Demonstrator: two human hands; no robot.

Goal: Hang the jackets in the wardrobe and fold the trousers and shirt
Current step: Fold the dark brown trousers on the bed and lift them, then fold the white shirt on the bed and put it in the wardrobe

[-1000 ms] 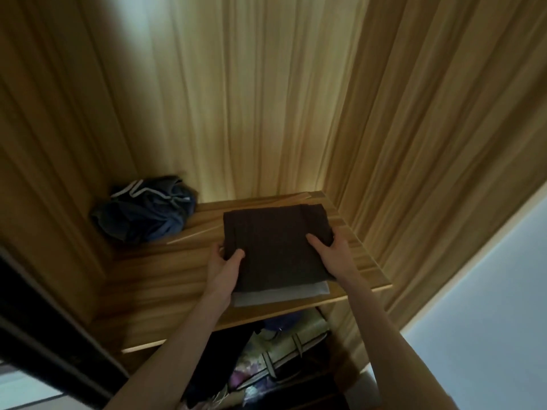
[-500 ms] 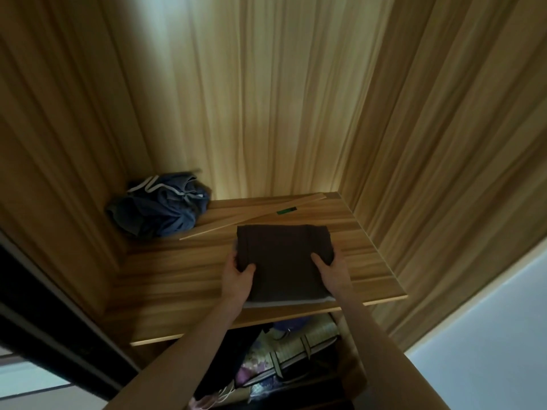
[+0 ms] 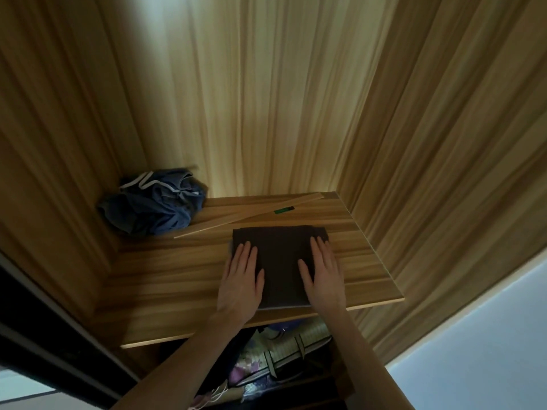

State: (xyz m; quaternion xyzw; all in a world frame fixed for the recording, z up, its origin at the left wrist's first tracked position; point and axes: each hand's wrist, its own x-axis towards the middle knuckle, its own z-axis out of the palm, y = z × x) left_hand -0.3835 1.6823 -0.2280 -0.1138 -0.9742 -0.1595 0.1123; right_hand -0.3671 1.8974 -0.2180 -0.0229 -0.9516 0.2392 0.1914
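A folded dark brown garment (image 3: 279,261) lies flat on the wooden wardrobe shelf (image 3: 165,279), with a thin light grey layer showing under its near edge. My left hand (image 3: 241,281) lies flat on its left side, fingers straight. My right hand (image 3: 321,275) lies flat on its right side, fingers straight too. Both palms press down on the cloth.
A crumpled blue garment (image 3: 154,207) with white trim sits in the shelf's back left corner. A thin wooden strip (image 3: 245,216) with a green tag lies diagonally behind the folded garment. Bags and floral fabric (image 3: 281,359) fill the space under the shelf. Wooden walls enclose three sides.
Both hands let go of the garment's sides and now lie flat on top of it. The garment rests further in on the shelf.
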